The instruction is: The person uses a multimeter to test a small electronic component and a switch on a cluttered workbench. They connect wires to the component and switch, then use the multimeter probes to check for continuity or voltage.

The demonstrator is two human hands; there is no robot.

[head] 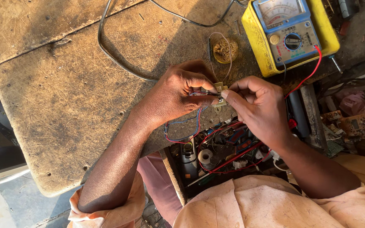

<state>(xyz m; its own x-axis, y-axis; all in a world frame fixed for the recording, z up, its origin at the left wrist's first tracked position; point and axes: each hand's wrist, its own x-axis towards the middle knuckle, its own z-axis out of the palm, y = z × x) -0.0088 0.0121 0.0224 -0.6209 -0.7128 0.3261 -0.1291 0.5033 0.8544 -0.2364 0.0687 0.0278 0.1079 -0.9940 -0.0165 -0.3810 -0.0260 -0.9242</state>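
Head view: small part (219,89) pinched by left hand (178,95) and right hand (256,105), wires (197,122) attached, opened device (220,154) below the worktop (64,93) edge unassembled.

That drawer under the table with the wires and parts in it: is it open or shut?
Open: the drawer is pulled out below the worn table, showing its tangled wires from above.

Rough scarred wooden bench (64,97), glossy yellow plastic meter (290,33), matt cloth sleeve (106,211)

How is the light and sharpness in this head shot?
Head view: warm, low sunlight rakes across the wooden bench, with a shadow band at upper left; left hand, right hand and small part are sharp; the yellow meter shows no glare.
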